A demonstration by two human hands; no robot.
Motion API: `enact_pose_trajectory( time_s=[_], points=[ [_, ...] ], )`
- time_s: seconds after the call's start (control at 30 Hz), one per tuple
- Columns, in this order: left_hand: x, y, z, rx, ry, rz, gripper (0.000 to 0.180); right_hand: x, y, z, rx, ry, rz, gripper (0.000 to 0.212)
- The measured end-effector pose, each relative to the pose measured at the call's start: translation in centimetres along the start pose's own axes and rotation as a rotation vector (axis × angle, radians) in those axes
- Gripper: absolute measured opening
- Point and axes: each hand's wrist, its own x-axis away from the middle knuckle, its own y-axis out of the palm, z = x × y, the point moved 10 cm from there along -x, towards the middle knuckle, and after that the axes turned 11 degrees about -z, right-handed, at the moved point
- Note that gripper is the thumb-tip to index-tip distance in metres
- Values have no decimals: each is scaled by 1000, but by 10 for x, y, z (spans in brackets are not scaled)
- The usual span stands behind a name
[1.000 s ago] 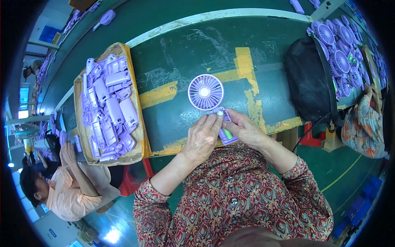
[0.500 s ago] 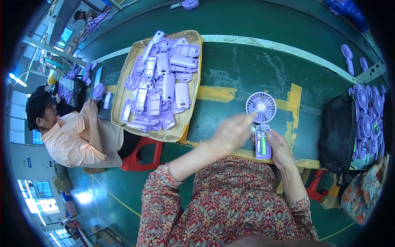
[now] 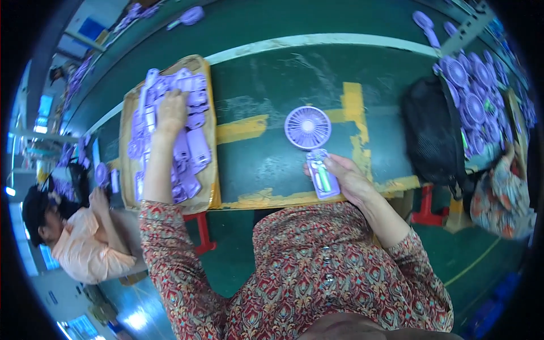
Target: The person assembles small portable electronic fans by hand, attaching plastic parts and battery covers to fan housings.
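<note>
A purple handheld fan lies near the front edge of the table, its round grille pointing away from me. Its handle is uncovered and shows a green cylindrical battery inside. My right hand grips this handle from the right, thumb along its edge. Over on the left, my left hand reaches into a shallow cardboard box and touches the purple plastic handle shells heaped there. The fingertips of that hand are blurred and partly lost among the shells.
A black mesh bag stands on the right, beside a pile of purple fans. Strips of yellow tape mark the green table. A co-worker in a peach shirt sits on the left; another person's patterned sleeve shows at right.
My left hand has gone from the fan, leftward, into the box of shells. My right hand still holds the fan's handle, which now tilts slightly. The whole view has shifted.
</note>
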Motion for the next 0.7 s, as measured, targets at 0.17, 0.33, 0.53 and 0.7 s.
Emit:
enact_pose_trajectory(
  time_s=[0.17, 0.33, 0.53, 0.7],
  points=[
    [-23, 5, -22, -8, -62, -198, 34, -10, 7, -3, -35, -15, -37, 37],
    [-26, 8, -25, -19, -156, -301, 35, -8, 6, -4, -87, -22, -20, 36],
    [-21, -40, -1, -96, -62, 230, 10, -7, -10, -11, -108, -71, 38, 30],
    [60, -100, 83, 72, -55, 470, 21, -12, -2, -10, -115, -65, 22, 34]
  ],
)
